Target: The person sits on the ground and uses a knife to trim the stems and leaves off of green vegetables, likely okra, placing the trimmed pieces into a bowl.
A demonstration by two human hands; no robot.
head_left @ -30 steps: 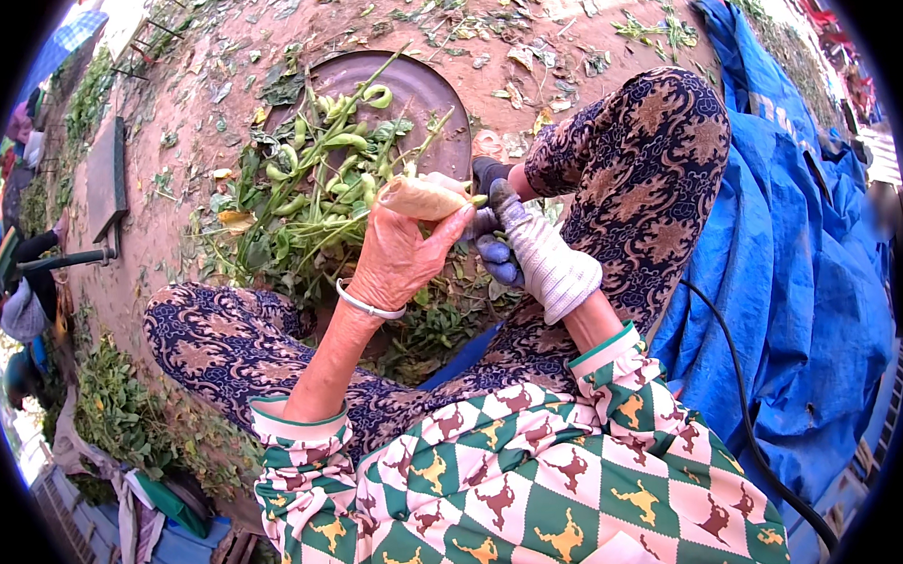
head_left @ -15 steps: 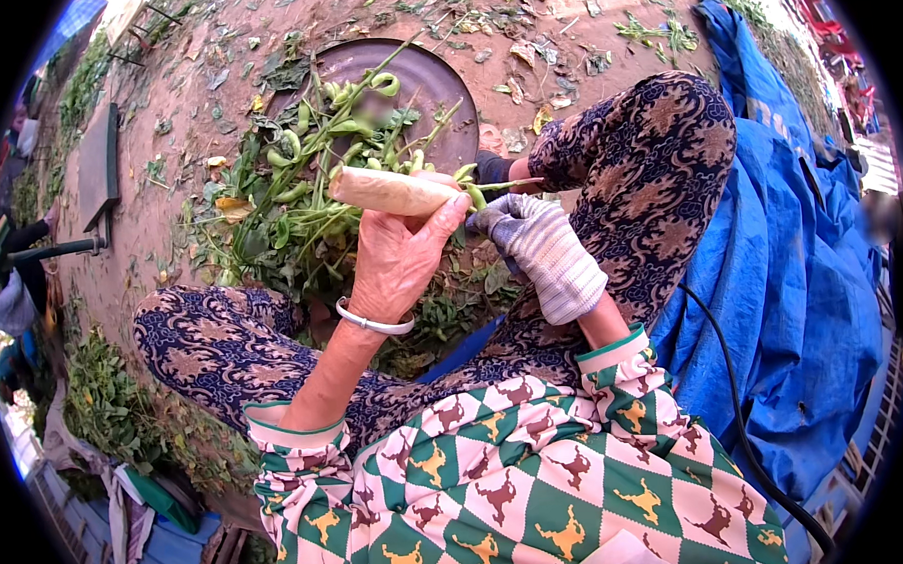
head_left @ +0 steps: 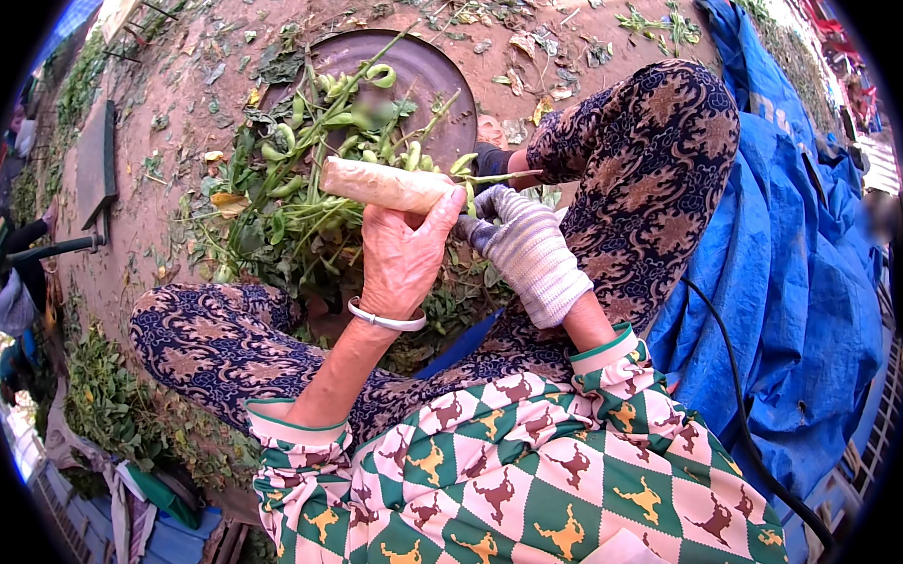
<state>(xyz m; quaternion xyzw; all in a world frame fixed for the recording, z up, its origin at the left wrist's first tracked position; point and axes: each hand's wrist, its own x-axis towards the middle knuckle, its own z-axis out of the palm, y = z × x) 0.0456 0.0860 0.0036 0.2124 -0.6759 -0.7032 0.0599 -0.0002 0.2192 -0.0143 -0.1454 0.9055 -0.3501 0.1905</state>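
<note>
My bare left hand [head_left: 403, 262], a pale band around its wrist, is closed around a pale, wooden-looking cylinder [head_left: 378, 183]. Just right of it, my right hand [head_left: 530, 244] wears a striped knit glove with dark fingertips. Its fingers are closed at a bean stem [head_left: 503, 178] with green pods, and the fingertips almost meet my left thumb. Beyond both hands, a tangle of bean plants [head_left: 294, 173] with green pods and leaves lies partly over a round brown metal disc [head_left: 444, 78]. The far end of what my right fingers pinch is partly hidden.
A crumpled blue tarp [head_left: 769, 271] spreads along the right, with a black cable [head_left: 739, 391] running past it. Fallen leaves litter the reddish ground [head_left: 170, 192]. More cut plants [head_left: 108, 403] lie at the left, below a dark flat board [head_left: 97, 160]. My bent legs frame the work.
My right hand has shifted slightly left, closer to my left thumb. The left hand still holds the cylinder and has moved only a little.
</note>
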